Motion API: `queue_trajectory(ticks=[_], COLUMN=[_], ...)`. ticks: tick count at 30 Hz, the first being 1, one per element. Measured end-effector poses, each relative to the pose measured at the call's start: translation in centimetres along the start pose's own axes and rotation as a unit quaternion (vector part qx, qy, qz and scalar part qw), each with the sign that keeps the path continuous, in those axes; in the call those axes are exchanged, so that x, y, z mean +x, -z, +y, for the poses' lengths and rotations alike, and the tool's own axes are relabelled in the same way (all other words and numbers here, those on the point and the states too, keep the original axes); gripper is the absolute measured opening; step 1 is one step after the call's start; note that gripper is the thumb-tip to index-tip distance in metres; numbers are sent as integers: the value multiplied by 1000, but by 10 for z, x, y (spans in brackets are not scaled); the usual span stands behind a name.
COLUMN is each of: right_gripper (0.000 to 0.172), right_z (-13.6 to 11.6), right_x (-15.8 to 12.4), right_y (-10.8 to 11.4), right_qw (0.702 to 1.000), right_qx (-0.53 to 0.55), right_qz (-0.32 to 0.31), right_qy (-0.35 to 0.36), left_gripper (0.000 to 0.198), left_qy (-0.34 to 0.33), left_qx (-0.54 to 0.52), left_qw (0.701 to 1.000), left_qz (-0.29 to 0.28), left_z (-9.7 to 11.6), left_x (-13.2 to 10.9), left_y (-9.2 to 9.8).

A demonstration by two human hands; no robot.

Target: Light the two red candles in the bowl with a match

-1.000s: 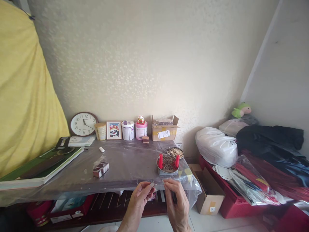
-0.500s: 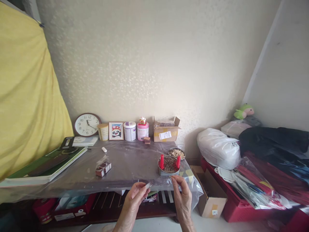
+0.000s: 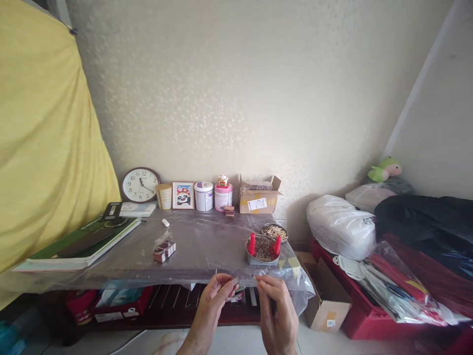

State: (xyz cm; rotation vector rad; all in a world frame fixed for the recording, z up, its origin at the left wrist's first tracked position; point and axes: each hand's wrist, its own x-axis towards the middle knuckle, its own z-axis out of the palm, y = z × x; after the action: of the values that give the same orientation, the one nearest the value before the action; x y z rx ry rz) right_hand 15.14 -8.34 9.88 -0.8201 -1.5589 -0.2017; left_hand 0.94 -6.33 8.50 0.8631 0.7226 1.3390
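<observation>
My left hand (image 3: 218, 292) is raised in front of the table edge with its fingers closed round a small matchbox (image 3: 234, 281). My right hand (image 3: 275, 301) is close beside it, fingers pinched on a thin stick that looks like a match, its tip near the box. Just beyond them on the plastic-covered table (image 3: 199, 246) stands a round metal tin (image 3: 263, 250) filled with dark grains and holding two red candles (image 3: 252, 243). Behind it is a small dish of matchsticks (image 3: 274, 231). A bundle of matchboxes (image 3: 164, 250) lies on the table to the left.
A clock (image 3: 140, 185), tins, a small picture and a cardboard box (image 3: 258, 199) line the wall. Green boards (image 3: 81, 241) lie at the table's left. A yellow curtain (image 3: 40, 148) hangs left. Bags, red crates (image 3: 354, 305) and clothes crowd the right; an open carton (image 3: 325, 303) sits on the floor.
My right hand has come back close to the left one, its pinched tip near the matchbox. The view has shifted slightly, so the table sits further right.
</observation>
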Motion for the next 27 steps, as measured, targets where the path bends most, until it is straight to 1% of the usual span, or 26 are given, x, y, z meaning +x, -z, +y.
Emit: queue_trajectory(ticks=[2, 3, 4, 5, 6, 7, 9, 11, 14, 19, 23, 27], right_gripper=[26, 22, 17, 14, 12, 11, 11, 13, 14, 16, 17, 18], right_z=[7, 15, 24, 35, 45, 53, 64, 66, 61, 61, 65, 66], right_x=[-4, -8, -13, -18, -23, -26, -28, -25, -16, -10, -8, -3], right_y=[-2, -5, -9, -12, -14, -15, -13, -8, 0, 3, 3, 3], right_qw=[999, 996, 995, 995, 995, 993, 988, 983, 979, 975, 975, 973], right_qx=[-9, -29, -57, -76, -88, -93, -84, -61, -34, -31, -34, -36], right_qz=[-40, -73, -83, -68, -38, -12, 19, 32, 46, 52, 46, 39], right_qy=[27, 32, 20, -2, -30, -73, -132, -168, -197, -213, -216, -226], left_gripper=[16, 16, 17, 18, 19, 20, 23, 24, 25, 29, 34, 34], left_qy=[-5, -8, -10, -12, -13, -12, -10, -8, -6, 0, 7, 21], left_qx=[-1, 0, 2, 7, 13, 19, 26, 25, 24, 22, 11, -6], left_qw=[1000, 1000, 1000, 1000, 1000, 1000, 999, 999, 998, 997, 995, 994], left_qz=[1, -2, -5, -6, -4, 1, 16, 32, 51, 75, 98, 109], left_z=[1, 2, 3, 4, 5, 5, 3, -1, -4, -7, -14, -20], left_x=[0, 0, -1, -2, -2, -2, -1, 1, 4, 6, 8, 8], left_y=[-1, -1, -1, -1, 1, 3, 10, 20, 34, 58, 80, 94])
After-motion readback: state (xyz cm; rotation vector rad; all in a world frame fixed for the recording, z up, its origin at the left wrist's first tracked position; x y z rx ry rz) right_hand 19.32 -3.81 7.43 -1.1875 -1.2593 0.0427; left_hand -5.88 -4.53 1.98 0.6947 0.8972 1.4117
